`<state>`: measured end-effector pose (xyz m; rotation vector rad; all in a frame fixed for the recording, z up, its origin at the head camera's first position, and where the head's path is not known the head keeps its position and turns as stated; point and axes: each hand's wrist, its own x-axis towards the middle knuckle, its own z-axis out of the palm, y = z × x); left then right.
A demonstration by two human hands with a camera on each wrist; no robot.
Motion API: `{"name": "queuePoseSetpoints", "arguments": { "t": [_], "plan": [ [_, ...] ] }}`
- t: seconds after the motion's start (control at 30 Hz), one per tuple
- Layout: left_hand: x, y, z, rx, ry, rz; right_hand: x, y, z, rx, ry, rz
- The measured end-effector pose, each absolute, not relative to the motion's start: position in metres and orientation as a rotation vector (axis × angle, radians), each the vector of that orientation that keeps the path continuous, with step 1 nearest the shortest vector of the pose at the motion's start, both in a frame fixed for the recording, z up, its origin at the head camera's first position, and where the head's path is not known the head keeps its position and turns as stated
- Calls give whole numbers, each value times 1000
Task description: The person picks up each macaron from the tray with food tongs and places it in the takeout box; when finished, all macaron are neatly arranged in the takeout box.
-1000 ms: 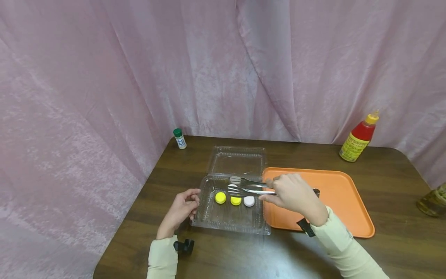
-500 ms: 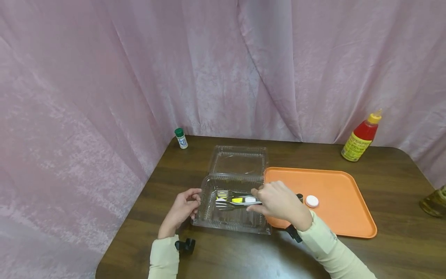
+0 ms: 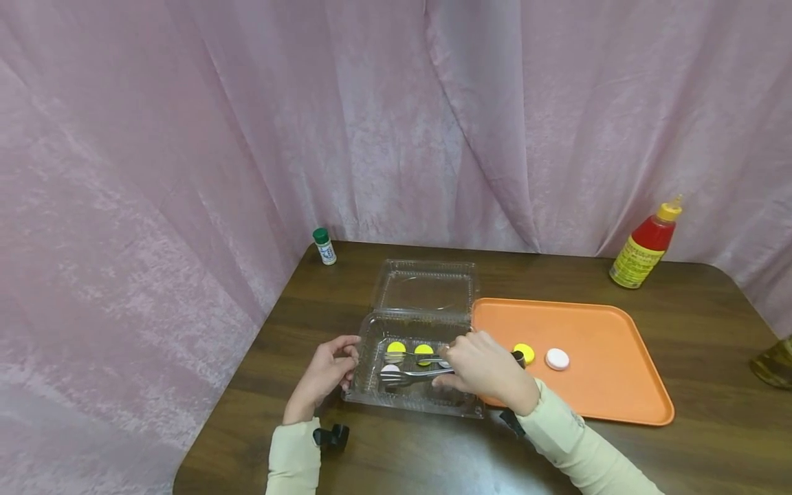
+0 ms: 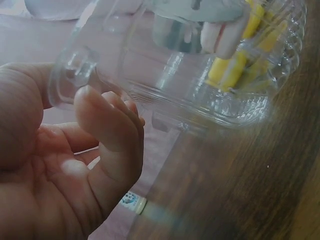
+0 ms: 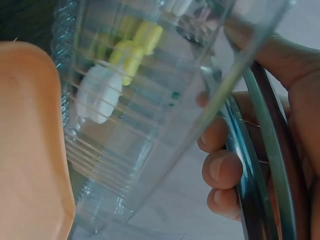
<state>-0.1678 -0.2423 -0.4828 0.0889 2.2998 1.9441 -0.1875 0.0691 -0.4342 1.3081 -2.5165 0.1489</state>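
My right hand [image 3: 485, 368] grips metal tongs [image 3: 421, 375], which reach over the clear plastic clamshell box [image 3: 427, 402]. A white macaron [image 3: 390, 370] lies at the fork-like tips, in the front left of the box; whether the tips still squeeze it I cannot tell. Behind it sit a yellow macaron [image 3: 397, 348] and another yellow macaron [image 3: 423, 350]. To their right a white macaron [image 3: 443, 363] is partly covered by the tongs and hand. At the box's left rim my left hand [image 3: 328, 371] pinches the edge between thumb and fingers, also seen in the left wrist view.
Right of the box, an orange tray [image 3: 594, 395] bears a yellow macaron [image 3: 524, 353] and a white macaron [image 3: 557, 359]. The lid [image 3: 427, 285] lies folded back. A shaker [image 3: 324, 247], a red sauce bottle [image 3: 646, 246] and an oil bottle [image 3: 773, 364] stand farther out.
The right hand has moved left and down, bringing the tongs with a white macaron into the box's front left. The tray's yellow and white macarons have come into sight. The left hand stays put.
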Motion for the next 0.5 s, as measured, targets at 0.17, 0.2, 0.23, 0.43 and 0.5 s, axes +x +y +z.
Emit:
{"name": "queuePoseSetpoints", "arguments": {
  "t": [0.17, 0.2, 0.23, 0.43, 0.5],
  "plan": [
    [-168, -242, -483, 112, 2298, 1945, -190, 68, -436, 1298, -2521, 152],
    [-168, -242, -483, 113, 2297, 1947, -190, 67, -436, 1299, -2518, 149],
    [-168, -242, -483, 111, 2297, 1947, -190, 67, -437, 1303, -2516, 150],
    [-168, -243, -484, 98, 2300, 1947, -191, 64, -442, 1321, -2536, 131],
    [-167, -244, -484, 102, 2302, 1940, -191, 62, -445, 1324, -2542, 125]
  ]
}}
